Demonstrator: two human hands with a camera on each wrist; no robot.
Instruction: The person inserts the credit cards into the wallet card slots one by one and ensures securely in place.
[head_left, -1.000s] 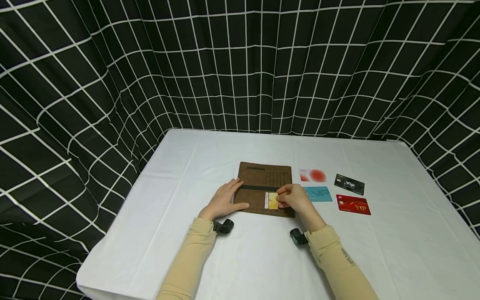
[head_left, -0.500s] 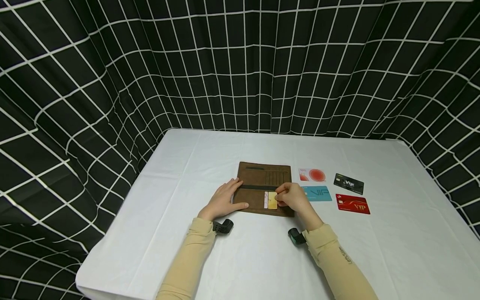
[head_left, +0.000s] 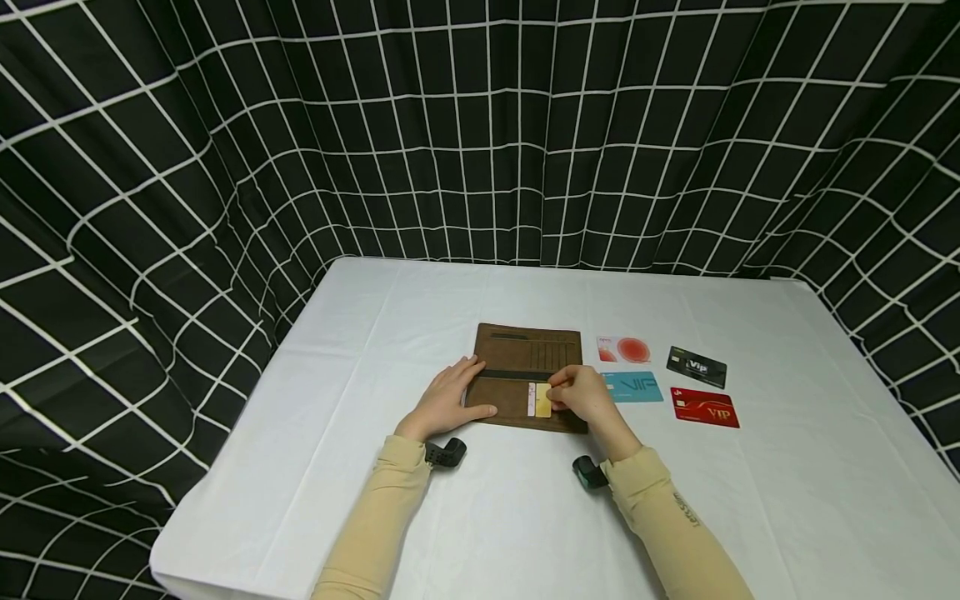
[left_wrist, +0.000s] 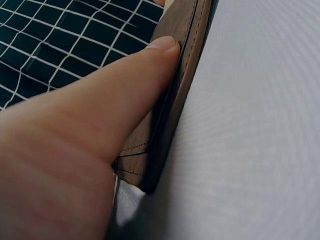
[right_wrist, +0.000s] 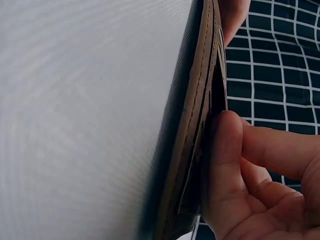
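Observation:
A brown leather wallet (head_left: 504,402) lies unfolded on the table. Its left edge is under my left hand (head_left: 444,400), whose thumb (left_wrist: 145,65) rests along the near panel. On that panel's right part, a yellow card (head_left: 543,402) sticks out of the slots beside a pale, pinkish card (head_left: 532,400). My right hand (head_left: 588,396) pinches the yellow card's right edge between thumb and index finger. In the right wrist view, those fingertips (right_wrist: 230,122) meet at a thin card edge close to the wallet. How deep the card sits in its slot is hidden.
Right of the wallet lie a white card with a red circle (head_left: 624,349), a teal VIP card (head_left: 636,387), a black VIP card (head_left: 697,367) and a red VIP card (head_left: 705,407). A white cloth covers the table (head_left: 405,308); a black gridded curtain (head_left: 480,150) surrounds it.
My right hand and the yellow card have shifted slightly left, the card moving a little further over the wallet panel. My left hand has stayed in place.

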